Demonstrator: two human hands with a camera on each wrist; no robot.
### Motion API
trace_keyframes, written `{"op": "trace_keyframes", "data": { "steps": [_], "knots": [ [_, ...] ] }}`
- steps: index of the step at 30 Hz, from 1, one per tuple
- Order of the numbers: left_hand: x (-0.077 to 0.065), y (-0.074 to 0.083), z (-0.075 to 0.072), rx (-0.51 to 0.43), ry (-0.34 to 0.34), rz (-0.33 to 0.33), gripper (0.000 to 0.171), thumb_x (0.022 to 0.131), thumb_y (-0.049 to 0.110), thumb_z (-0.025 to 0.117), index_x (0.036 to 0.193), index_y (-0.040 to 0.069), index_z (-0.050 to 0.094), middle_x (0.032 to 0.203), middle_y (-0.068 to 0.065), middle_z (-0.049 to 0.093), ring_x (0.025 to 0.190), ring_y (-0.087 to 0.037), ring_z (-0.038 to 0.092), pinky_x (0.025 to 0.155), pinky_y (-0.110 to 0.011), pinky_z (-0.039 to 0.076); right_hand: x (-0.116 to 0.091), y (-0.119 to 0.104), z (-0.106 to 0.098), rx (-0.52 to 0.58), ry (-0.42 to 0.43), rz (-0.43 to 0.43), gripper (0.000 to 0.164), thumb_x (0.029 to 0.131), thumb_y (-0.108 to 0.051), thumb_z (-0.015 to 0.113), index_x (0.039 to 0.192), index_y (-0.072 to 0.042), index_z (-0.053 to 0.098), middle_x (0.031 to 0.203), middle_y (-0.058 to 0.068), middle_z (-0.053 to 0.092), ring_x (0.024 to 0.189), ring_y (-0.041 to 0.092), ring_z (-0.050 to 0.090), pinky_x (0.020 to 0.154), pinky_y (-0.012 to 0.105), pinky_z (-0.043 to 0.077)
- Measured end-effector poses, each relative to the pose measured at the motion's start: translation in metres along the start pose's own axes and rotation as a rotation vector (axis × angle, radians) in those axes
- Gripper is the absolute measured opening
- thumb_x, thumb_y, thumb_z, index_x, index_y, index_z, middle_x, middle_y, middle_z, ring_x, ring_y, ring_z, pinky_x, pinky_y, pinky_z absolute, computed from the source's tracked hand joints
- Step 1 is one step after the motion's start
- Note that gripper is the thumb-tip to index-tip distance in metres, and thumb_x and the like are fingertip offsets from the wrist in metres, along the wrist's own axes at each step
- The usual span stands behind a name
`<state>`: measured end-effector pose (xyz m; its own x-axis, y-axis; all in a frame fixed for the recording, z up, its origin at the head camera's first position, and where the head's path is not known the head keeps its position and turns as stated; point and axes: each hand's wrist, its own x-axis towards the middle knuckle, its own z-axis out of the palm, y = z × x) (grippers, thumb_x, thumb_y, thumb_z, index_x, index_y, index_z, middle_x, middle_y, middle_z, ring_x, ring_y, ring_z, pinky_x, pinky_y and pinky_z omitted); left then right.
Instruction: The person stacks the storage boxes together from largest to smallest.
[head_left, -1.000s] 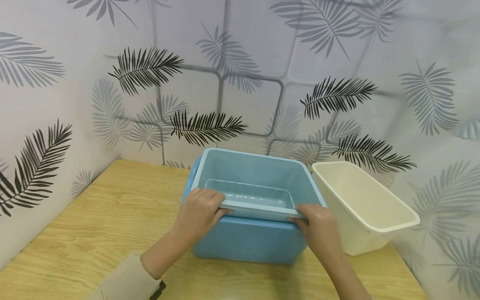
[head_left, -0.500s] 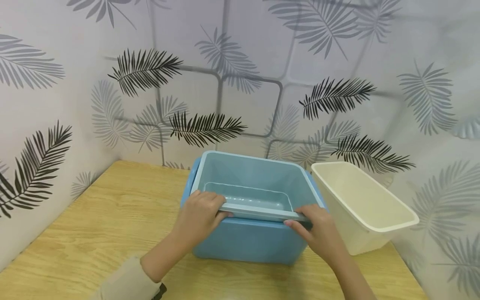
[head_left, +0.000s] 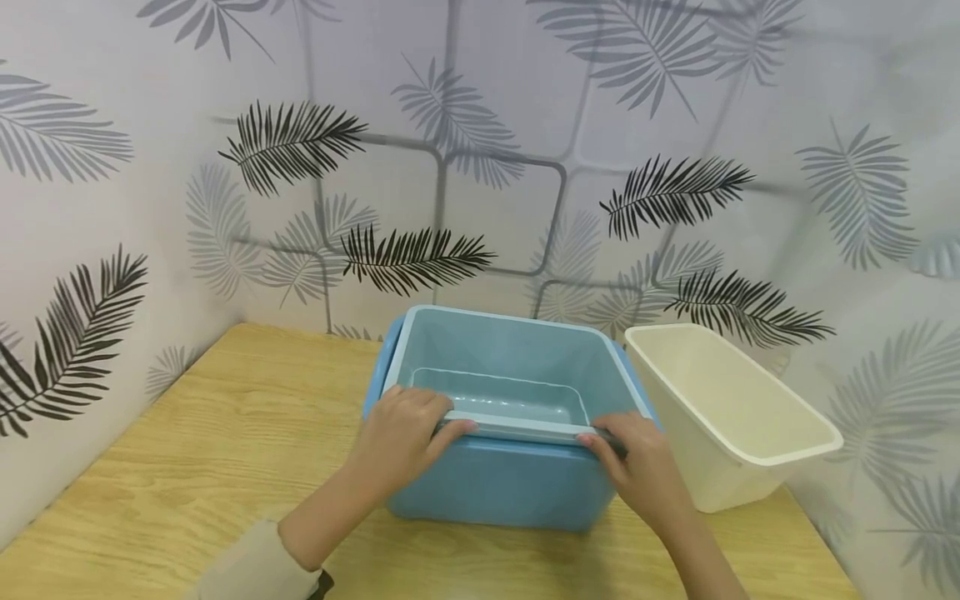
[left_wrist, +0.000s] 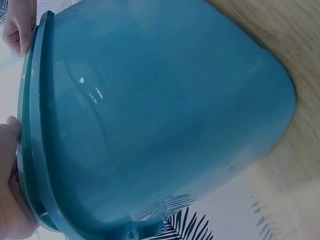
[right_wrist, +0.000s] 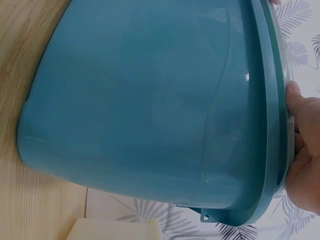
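A pale blue plastic bin (head_left: 510,346) sits nested inside a deeper blue bin (head_left: 495,487), its rim a little above the outer one along the near side. My left hand (head_left: 401,427) grips the near rim at its left corner, fingers over the edge and thumb along the front. At the right end of that same rim, my right hand (head_left: 639,458) holds on in a similar way. Both wrist views show the outer bin's smooth wall (left_wrist: 165,100) filling most of the picture, with the two rims close together and a thumb (right_wrist: 294,92) on the upper one.
A cream bin (head_left: 720,400) stands close on the right, its open mouth facing up. Under everything is a wood-grain table (head_left: 240,442). Behind it rises a wall (head_left: 502,108) with leaf patterns.
The pale blue bin has sunk slightly deeper into the outer bin, narrowing the gap at the near rims. Both thumbs have shifted from beneath the rim up onto its front.
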<state>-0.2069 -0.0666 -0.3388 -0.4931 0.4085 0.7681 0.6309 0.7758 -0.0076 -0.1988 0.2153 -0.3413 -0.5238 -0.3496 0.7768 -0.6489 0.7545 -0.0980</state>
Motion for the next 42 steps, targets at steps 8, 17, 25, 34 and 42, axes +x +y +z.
{"op": "trace_keyframes", "data": {
  "steps": [8,17,25,34,42],
  "knots": [
    [-0.006,0.004,0.004,0.004,-0.021,-0.022,0.029,0.082,0.038,0.065,0.072,0.011,0.064,0.062,0.004,0.063,0.057,-0.010,0.057,0.056,-0.023,0.041,-0.004,0.000,-0.001,-0.007,-0.010,0.003,0.019,0.070,-0.014,0.076,0.081,-0.002,0.066,0.075,0.006,0.068,0.069,0.018,0.060,0.064,0.033,0.048],
    [-0.008,0.002,0.009,-0.011,0.027,0.000,0.038,0.087,0.043,0.057,0.067,0.012,0.061,0.055,0.005,0.056,0.050,-0.007,0.048,0.053,-0.021,0.035,-0.007,0.001,0.001,0.007,-0.002,-0.010,0.020,0.075,-0.020,0.073,0.080,-0.002,0.067,0.074,0.006,0.068,0.068,0.017,0.059,0.064,0.033,0.048],
    [-0.008,-0.004,0.012,-0.018,0.045,0.007,0.049,0.091,0.050,0.045,0.069,0.011,0.063,0.058,0.003,0.061,0.053,-0.010,0.055,0.054,-0.023,0.038,-0.006,-0.001,0.004,0.000,0.021,-0.009,0.027,0.081,-0.029,0.068,0.081,-0.002,0.067,0.074,0.006,0.068,0.069,0.018,0.059,0.064,0.034,0.048],
    [-0.010,-0.004,0.013,-0.016,0.030,-0.005,0.046,0.091,0.049,0.048,0.079,0.008,0.066,0.068,0.000,0.067,0.062,-0.013,0.062,0.058,-0.026,0.044,-0.009,-0.001,0.006,0.003,0.004,-0.005,0.022,0.076,-0.021,0.073,0.084,-0.001,0.067,0.076,0.006,0.068,0.072,0.018,0.058,0.067,0.035,0.046],
    [-0.007,0.010,0.017,0.059,0.025,0.019,0.040,0.083,0.049,0.060,0.092,0.011,0.067,0.084,-0.002,0.070,0.078,-0.021,0.065,0.065,-0.033,0.048,-0.011,0.004,0.002,0.081,0.060,-0.054,0.017,0.085,-0.016,0.066,0.091,0.000,0.066,0.084,0.007,0.068,0.081,0.021,0.059,0.077,0.030,0.044]
  ]
}}
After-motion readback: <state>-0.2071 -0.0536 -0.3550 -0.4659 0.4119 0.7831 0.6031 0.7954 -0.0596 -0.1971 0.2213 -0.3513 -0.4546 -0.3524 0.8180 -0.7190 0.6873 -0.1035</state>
